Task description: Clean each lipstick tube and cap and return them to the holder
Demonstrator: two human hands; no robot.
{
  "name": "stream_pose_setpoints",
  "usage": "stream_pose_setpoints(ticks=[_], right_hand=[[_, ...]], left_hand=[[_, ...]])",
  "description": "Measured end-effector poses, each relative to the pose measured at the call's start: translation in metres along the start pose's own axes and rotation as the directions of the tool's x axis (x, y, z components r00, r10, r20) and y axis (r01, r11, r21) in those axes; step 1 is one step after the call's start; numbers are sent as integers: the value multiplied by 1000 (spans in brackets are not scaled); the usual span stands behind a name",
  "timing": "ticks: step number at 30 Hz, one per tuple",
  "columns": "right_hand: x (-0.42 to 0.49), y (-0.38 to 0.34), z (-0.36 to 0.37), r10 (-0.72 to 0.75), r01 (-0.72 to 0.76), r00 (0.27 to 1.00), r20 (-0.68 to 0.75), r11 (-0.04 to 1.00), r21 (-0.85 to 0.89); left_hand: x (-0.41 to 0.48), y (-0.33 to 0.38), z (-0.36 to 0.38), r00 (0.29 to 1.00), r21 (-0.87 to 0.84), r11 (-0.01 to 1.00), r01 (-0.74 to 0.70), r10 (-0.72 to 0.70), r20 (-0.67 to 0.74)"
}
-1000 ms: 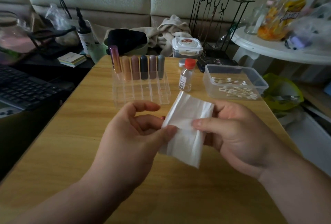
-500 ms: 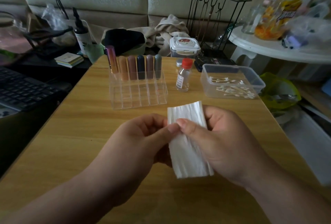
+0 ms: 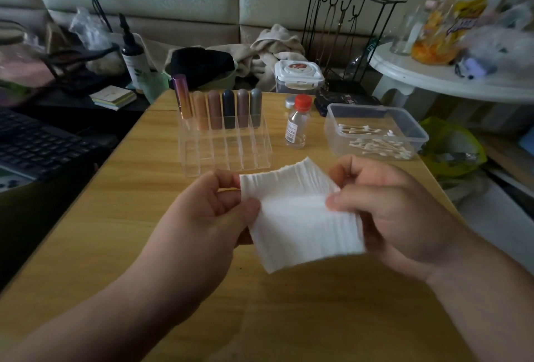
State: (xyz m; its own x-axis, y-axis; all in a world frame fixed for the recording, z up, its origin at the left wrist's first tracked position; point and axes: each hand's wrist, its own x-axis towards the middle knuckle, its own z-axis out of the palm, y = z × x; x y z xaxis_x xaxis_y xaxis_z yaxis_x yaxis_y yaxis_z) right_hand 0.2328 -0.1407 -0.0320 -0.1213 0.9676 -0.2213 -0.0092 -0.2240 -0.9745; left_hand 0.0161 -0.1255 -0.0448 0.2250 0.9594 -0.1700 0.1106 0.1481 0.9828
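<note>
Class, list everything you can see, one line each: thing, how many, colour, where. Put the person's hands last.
lipstick tubes: six, pink-gold, orange, brown, dark blue, mauve, grey; in the holder's back row
holder: one, clear; mid-table
small bottle: one, clear with red cap; right of holder
plastic tub: one, clear; right of the bottle
cotton swabs: many, white; in the tub
lidded box: one, white lid; at table's far edge
wire rack: one, black; behind the box
keyboard: one, black; left of table
table: one, light wood
white pad: one, white; between both hands
left hand: pinches pad's left edge
right hand: pinches pad's right edge
</note>
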Motion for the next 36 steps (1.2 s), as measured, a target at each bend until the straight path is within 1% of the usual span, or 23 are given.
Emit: stream_pose_setpoints(ticks=[2, 3, 4, 5, 7, 9, 11, 15, 18, 21, 22, 24, 26, 28, 30, 32, 34, 36], right_hand=[[-4, -4, -4, 88, -88, 968, 236, 996, -9], [-6, -4, -3, 109, -103, 947, 303, 994, -36], [-7, -2, 0, 108, -94, 937, 332, 994, -58], [-7, 0, 3, 98, -79, 942, 322, 994, -71], [-6, 2, 10, 72, -55, 970, 233, 995, -79], [-4, 1, 15, -1, 12, 995, 102, 994, -106], [-5, 0, 20, -74, 71, 996, -50, 996, -54], [-5, 6, 29, -124, 142, 966, -228, 988, 66], [-6, 9, 34, -95, 153, 944, -317, 975, 163], [-8, 13, 40, -34, 121, 945, -326, 961, 249], [-10, 14, 41, -32, 123, 942, -335, 960, 252], [-11, 13, 40, -68, 149, 927, -368, 970, 194], [-12, 8, 36, -124, 192, 913, -388, 971, 140], [-13, 3, 31, -169, 220, 910, -379, 971, 96], [-12, 2, 27, -191, 204, 922, -338, 979, 4], [-13, 4, 28, -166, 150, 950, -264, 985, -80], [-13, 7, 35, -118, 101, 972, -204, 991, -90], [-11, 11, 42, -92, 81, 968, -233, 995, -58]], left_hand=[[-2, 0, -2, 1000, 38, 999, -16, 15, 28], [-3, -1, -2, 999, 62, 998, -20, 18, 36], [-3, -3, -2, 999, 82, 996, -23, 19, 40], [-4, -4, -1, 999, 101, 995, -22, 18, 42], [-5, -6, 0, 999, 143, 989, -27, 22, 36], [-5, -5, 2, 999, 184, 982, -45, 42, 21], [-5, -2, 3, 998, 190, 980, -57, 59, -5], [-6, 1, 4, 992, 88, 993, -82, 90, -92], [-10, 3, 6, 992, -17, 998, -61, 59, -113], [-13, 2, 9, 993, -88, 996, -28, 18, -117], [-13, 1, 10, 992, -109, 994, -17, 3, -125], [-14, 0, 10, 990, -134, 991, -10, -9, -144], [-14, 0, 9, 989, -119, 993, -21, 3, -150], [-14, 1, 8, 991, -78, 996, -39, 28, -134], [-13, -1, 6, 993, -2, 999, -42, 42, -106], [-11, -5, 5, 997, -5, 1000, 1, -2, -78], [-9, -8, 6, 997, -54, 997, 63, -66, -49], [-8, -10, 9, 993, -68, 993, 98, -102, -58]])
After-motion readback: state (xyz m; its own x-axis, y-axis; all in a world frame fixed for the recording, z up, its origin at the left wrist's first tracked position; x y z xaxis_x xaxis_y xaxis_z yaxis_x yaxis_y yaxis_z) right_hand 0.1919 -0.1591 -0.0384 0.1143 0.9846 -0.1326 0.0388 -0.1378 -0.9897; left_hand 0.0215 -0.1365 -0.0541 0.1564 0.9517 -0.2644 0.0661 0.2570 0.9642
